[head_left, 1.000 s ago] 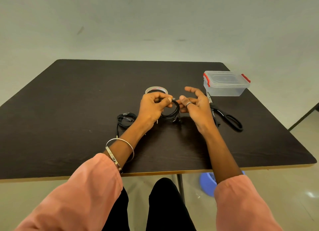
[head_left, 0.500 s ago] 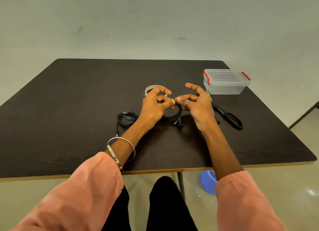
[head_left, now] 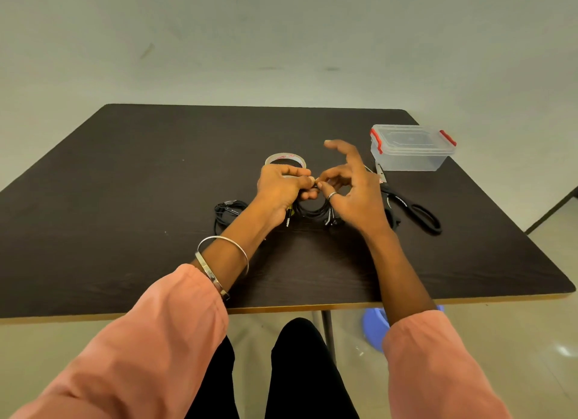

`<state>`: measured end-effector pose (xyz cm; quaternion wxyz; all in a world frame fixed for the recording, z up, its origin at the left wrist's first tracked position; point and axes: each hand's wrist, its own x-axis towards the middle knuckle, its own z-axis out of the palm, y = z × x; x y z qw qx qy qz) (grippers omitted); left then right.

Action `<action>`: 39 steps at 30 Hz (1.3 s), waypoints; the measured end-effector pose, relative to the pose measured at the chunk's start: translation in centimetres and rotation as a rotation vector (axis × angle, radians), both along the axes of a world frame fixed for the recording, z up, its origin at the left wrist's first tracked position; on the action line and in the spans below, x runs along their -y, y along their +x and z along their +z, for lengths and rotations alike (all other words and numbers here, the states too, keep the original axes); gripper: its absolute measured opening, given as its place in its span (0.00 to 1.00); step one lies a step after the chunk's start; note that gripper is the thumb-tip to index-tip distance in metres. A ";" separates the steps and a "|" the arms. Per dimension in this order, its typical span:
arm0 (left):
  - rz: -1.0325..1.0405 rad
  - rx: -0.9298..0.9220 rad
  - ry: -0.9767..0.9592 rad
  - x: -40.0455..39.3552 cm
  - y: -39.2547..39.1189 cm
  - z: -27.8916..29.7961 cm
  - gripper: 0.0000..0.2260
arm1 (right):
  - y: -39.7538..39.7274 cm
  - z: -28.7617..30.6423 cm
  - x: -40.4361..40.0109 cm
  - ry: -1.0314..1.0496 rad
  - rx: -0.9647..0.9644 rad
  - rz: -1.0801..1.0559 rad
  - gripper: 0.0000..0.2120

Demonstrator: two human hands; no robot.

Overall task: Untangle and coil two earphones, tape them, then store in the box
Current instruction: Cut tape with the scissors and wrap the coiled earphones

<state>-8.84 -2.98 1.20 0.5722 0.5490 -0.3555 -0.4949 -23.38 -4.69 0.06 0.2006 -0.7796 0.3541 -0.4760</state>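
- On the bench (head_left: 125, 199), the lidded clear box (head_left: 411, 149) looked empty.
- Left hand (head_left: 281, 188) gripped the coiled earphone (head_left: 312, 210).
- Right hand (head_left: 353, 190) pinched it, forefinger raised.

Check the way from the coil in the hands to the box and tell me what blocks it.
The box has its lid clipped shut, so the earphone coil, held by the left hand and right hand, cannot go in yet. The scissors lie on the table between coil and box.

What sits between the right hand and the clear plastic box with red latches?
In the head view, only the black-handled scissors, blades towards the clear plastic box, handles trailing right of the right hand.
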 end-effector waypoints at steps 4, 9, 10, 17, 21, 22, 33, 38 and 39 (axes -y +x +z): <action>0.038 -0.094 0.058 0.2 0.7 0.3 0.04 | -0.1 -0.2 0.1 -0.226 -0.312 0.025 0.33; 0.058 -0.086 0.054 0.3 1.2 0.4 0.03 | 0.1 -0.1 0.1 -0.394 -0.149 -0.050 0.27; 0.058 -0.080 0.040 0.3 1.3 0.4 0.03 | -0.1 -0.3 0.2 -0.360 -0.050 -0.085 0.24; -0.025 0.023 -0.050 0.0 1.4 0.3 0.07 | 0.5 -0.7 1.0 -0.070 0.000 -0.112 0.10; -0.051 0.119 -0.085 -0.2 1.2 0.3 0.07 | 0.3 -1.0 1.2 -0.024 -0.113 -0.027 0.11; -0.055 0.133 -0.092 -0.3 1.2 0.2 0.07 | 0.2 -1.1 1.3 -0.038 -0.135 -0.028 0.11; -0.061 0.423 -0.120 -0.8 1.1 -0.6 0.07 | 0.8 -1.1 0.9 -0.272 -0.524 -0.089 0.06; -0.090 0.276 -0.062 -0.5 1.4 -0.9 0.04 | 0.3 -0.9 0.6 0.069 -0.274 -0.032 0.08; -0.088 0.243 -0.057 -0.5 1.5 -1.0 0.04 | 0.2 -0.8 0.6 0.123 -0.205 -0.022 0.09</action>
